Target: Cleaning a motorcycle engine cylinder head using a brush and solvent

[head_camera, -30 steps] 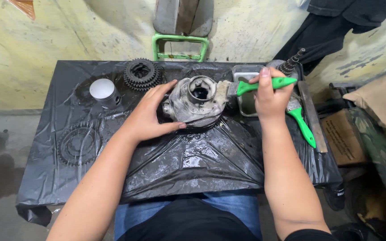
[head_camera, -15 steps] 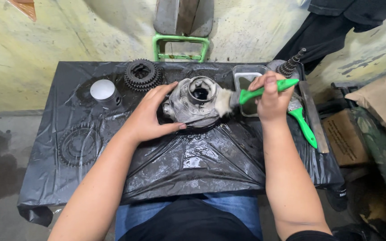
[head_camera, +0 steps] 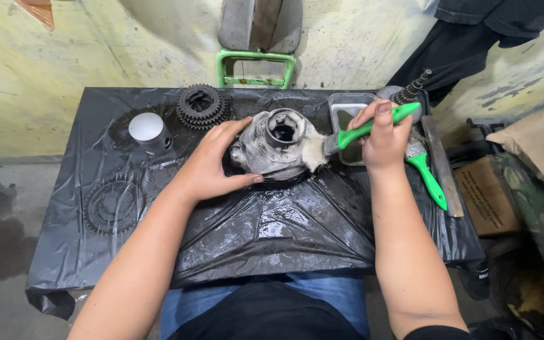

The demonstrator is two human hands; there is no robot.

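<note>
Right hand [head_camera: 382, 141] gripping brush [head_camera: 363, 130], left hand [head_camera: 212, 165] steadying casing [head_camera: 272, 148]

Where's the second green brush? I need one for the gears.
In the head view, the second brush lies at the right side of the table, just right of the right hand, beside a long flat metal bar.

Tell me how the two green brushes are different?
The held brush is gripped in the right hand, while the spare brush lies loose on the black sheet. The held brush's bristles press against the grey metal part; the spare brush touches no part. The held brush points left, the spare brush slants down to the right. Both have bright green handles.
</note>
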